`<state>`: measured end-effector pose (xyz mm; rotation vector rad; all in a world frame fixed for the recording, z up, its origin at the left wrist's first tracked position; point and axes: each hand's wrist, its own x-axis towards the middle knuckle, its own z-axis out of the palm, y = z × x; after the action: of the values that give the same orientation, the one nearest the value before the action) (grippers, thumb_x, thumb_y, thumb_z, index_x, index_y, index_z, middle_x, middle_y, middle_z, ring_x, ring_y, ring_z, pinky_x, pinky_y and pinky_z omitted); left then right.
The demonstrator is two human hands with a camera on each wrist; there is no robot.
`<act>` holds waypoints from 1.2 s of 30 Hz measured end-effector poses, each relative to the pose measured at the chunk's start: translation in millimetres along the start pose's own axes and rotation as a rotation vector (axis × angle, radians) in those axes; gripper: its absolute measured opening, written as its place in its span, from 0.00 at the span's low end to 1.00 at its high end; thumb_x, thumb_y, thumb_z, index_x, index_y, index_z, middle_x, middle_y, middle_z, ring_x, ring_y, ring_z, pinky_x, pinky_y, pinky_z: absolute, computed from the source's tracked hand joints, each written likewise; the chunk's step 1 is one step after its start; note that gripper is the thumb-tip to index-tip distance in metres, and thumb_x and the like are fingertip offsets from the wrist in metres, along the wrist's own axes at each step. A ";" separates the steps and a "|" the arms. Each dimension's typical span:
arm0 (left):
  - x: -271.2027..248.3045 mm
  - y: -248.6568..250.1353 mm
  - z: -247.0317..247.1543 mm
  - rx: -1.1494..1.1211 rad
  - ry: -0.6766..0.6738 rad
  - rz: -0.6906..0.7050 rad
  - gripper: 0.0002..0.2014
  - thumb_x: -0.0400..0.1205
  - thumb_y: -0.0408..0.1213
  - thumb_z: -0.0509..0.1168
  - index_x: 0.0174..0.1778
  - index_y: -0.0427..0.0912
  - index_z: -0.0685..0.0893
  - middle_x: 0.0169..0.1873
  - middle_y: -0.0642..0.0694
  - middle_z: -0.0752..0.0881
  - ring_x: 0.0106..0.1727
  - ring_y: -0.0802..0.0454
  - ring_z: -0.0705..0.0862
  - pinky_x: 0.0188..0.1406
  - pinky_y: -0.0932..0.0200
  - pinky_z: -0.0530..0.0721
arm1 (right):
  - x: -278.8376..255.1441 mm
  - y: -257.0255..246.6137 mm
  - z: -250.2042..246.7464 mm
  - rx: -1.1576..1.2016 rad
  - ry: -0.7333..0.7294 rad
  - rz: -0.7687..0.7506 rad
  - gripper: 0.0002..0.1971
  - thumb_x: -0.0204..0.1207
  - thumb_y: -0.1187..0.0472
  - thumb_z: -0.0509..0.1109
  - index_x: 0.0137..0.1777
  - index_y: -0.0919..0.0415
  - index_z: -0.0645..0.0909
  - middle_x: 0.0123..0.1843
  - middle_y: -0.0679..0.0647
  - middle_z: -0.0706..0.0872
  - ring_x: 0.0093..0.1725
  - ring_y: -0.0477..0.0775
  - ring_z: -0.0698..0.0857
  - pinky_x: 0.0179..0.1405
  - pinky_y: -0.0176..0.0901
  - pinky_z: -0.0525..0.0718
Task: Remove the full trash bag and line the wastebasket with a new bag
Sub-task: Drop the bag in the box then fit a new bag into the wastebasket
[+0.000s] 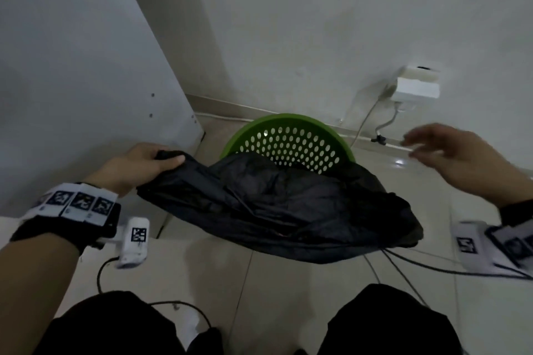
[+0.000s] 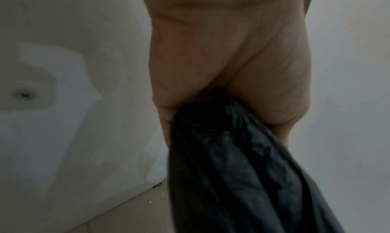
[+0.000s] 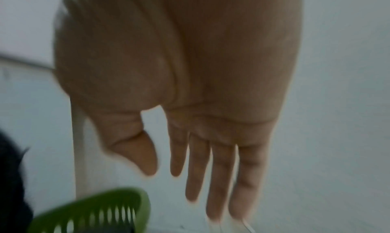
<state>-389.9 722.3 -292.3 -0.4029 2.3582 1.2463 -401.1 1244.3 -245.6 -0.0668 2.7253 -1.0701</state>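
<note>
A green perforated wastebasket [image 1: 291,138] stands on the floor by the wall. A black trash bag [image 1: 277,204] hangs spread in the air in front of it and covers its near rim. My left hand [image 1: 144,164] grips the bag's left corner, and the black plastic [image 2: 232,169] bunches out of the fist in the left wrist view. My right hand [image 1: 450,155] is up to the right of the basket, blurred, fingers straight and holding nothing. In the right wrist view the straight fingers [image 3: 211,178] hang above the basket's green rim [image 3: 94,208].
A white cabinet panel [image 1: 86,81] rises at the left, the white wall behind. A wall socket [image 1: 415,86] with plug and cables sits at the right. Cables [image 1: 403,262] trail over the tiled floor. My dark-trousered knees [image 1: 389,323] fill the bottom edge.
</note>
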 end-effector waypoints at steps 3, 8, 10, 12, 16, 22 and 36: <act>8.7 4.5 -4.7 -0.134 0.012 0.146 0.14 0.86 0.30 0.63 0.41 0.49 0.90 0.38 0.44 0.88 0.38 0.51 0.86 0.38 0.66 0.85 | 0.0 -47.3 50.8 -0.143 -0.182 -0.036 0.19 0.69 0.38 0.77 0.56 0.45 0.83 0.51 0.37 0.88 0.47 0.45 0.87 0.50 0.39 0.83; 19.8 20.9 -10.1 -0.426 0.098 0.152 0.09 0.87 0.34 0.61 0.48 0.45 0.87 0.40 0.48 0.91 0.38 0.54 0.89 0.40 0.65 0.89 | 14.2 -22.2 91.6 -0.529 -0.346 0.017 0.10 0.72 0.49 0.77 0.39 0.50 0.79 0.40 0.49 0.85 0.46 0.56 0.86 0.46 0.45 0.82; 30.6 22.5 -7.8 -0.448 0.172 0.111 0.09 0.85 0.43 0.66 0.48 0.44 0.90 0.44 0.44 0.92 0.42 0.49 0.90 0.45 0.58 0.90 | 23.8 -4.6 79.5 -0.220 -0.106 0.114 0.08 0.76 0.60 0.76 0.39 0.52 0.79 0.37 0.50 0.85 0.37 0.52 0.83 0.40 0.42 0.77; 45.7 21.6 0.3 -0.395 0.235 0.087 0.12 0.82 0.48 0.69 0.47 0.43 0.91 0.45 0.39 0.92 0.43 0.45 0.89 0.50 0.51 0.88 | 31.2 13.6 69.7 0.100 0.116 0.154 0.11 0.77 0.66 0.75 0.39 0.55 0.76 0.34 0.51 0.82 0.29 0.45 0.77 0.32 0.39 0.74; 80.0 25.1 28.4 -0.285 0.311 0.082 0.12 0.82 0.48 0.70 0.43 0.43 0.89 0.43 0.40 0.91 0.44 0.44 0.88 0.51 0.48 0.87 | 46.6 30.9 67.0 0.058 0.174 -0.103 0.16 0.74 0.77 0.71 0.34 0.57 0.75 0.32 0.46 0.78 0.31 0.37 0.77 0.36 0.22 0.73; 105.9 20.5 41.0 -0.291 0.298 0.385 0.22 0.81 0.18 0.63 0.30 0.50 0.78 0.42 0.49 0.89 0.47 0.49 0.85 0.47 0.61 0.85 | 81.6 49.7 74.2 -0.361 0.072 -0.286 0.24 0.72 0.75 0.69 0.65 0.56 0.87 0.51 0.58 0.86 0.49 0.62 0.87 0.51 0.43 0.82; 126.9 18.2 24.0 0.254 0.060 0.350 0.22 0.87 0.29 0.60 0.62 0.64 0.83 0.61 0.49 0.84 0.66 0.49 0.80 0.68 0.59 0.72 | 126.3 72.3 85.0 -0.666 0.019 -0.023 0.40 0.82 0.57 0.63 0.87 0.42 0.43 0.56 0.63 0.71 0.43 0.71 0.83 0.40 0.54 0.80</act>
<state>-501.4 746.0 -355.7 0.0588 2.6771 1.0647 -503.7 1225.6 -377.9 -0.1888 2.9721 -0.1257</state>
